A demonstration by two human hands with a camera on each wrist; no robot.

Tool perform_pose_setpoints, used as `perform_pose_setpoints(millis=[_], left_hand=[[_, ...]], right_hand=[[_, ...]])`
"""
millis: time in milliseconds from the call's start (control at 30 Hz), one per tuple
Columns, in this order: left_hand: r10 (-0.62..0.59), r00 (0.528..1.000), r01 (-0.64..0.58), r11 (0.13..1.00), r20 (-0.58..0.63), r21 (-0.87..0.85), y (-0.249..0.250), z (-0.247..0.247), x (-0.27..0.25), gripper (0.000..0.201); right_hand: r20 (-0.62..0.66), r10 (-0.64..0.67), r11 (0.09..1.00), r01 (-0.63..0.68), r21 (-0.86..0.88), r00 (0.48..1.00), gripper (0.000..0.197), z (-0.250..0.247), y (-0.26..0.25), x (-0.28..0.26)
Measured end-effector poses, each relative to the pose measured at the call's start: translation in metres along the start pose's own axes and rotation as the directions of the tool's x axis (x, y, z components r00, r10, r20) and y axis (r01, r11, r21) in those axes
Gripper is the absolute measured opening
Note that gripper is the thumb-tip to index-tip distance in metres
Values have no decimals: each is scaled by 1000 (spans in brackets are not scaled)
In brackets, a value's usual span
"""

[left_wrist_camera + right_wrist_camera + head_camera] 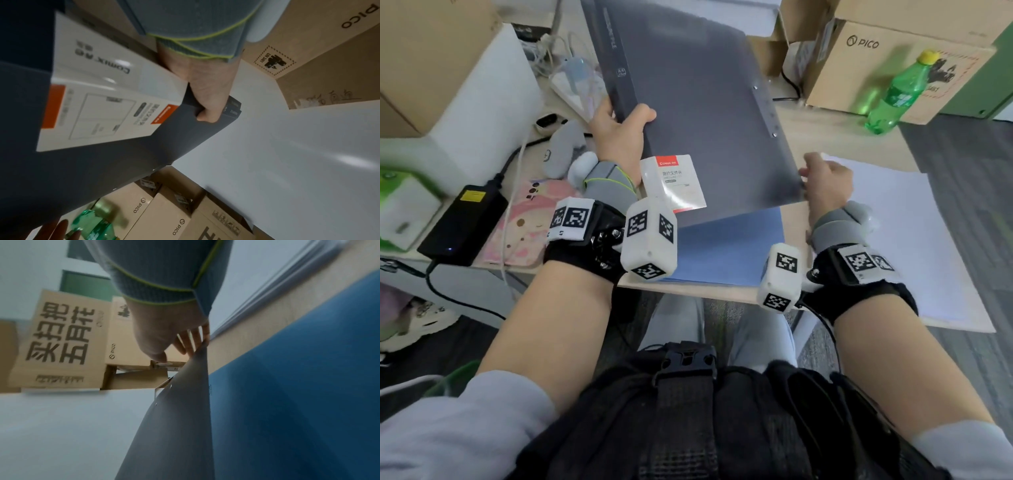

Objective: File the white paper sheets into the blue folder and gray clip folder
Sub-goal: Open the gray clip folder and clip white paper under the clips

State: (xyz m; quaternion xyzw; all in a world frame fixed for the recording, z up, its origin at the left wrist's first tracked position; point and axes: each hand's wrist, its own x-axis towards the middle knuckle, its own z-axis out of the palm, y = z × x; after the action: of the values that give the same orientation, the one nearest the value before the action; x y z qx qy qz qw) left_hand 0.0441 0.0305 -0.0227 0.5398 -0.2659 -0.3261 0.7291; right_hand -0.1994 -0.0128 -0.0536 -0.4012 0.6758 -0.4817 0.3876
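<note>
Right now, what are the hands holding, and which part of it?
Both hold the gray folder: the left hand grips its spine edge, the right hand pinches the near right corner.

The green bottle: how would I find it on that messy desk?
Look at the far right of the desk, by the PICO cardboard box. The green bottle stands in front of it: the only clear green plastic thing there, with a yellow cap.
</note>
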Motion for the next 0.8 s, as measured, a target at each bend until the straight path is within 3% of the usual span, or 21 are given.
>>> perform_pose_setpoints(millis=[67, 167, 267, 400, 567, 633, 800], left_hand=[[-46, 998, 45, 999, 41, 27, -5, -1, -6, 19], [-111, 987, 106, 993, 112, 53, -13, 0, -19, 17], [-193, 965, 183, 981, 180, 70, -28, 1, -29, 26], [-289, 934, 267, 955, 210, 130, -44, 2, -38, 21], [-396, 883, 341, 910, 250, 237, -60, -1, -42, 29], [-426, 865, 335, 884, 265, 326, -63, -4, -41, 24], [-440, 835, 219, 817, 330, 534, -63, -5, -41, 32]], right_hand=[[49, -26, 979, 35, -203, 998, 41, -1, 1, -5], [79, -39, 949, 61, -309, 996, 47, -13, 6, -9], [108, -13, 931, 52, -362, 994, 36, -28, 15, -10], [80, 39, 931, -7, -364, 996, 31, -37, 28, -14], [50, 143, 908, -111, -405, 988, 56, -43, 47, -22], [47, 163, 905, -130, -404, 986, 64, -44, 52, -25], [42, 144, 898, -112, -425, 989, 56, -45, 47, -26]])
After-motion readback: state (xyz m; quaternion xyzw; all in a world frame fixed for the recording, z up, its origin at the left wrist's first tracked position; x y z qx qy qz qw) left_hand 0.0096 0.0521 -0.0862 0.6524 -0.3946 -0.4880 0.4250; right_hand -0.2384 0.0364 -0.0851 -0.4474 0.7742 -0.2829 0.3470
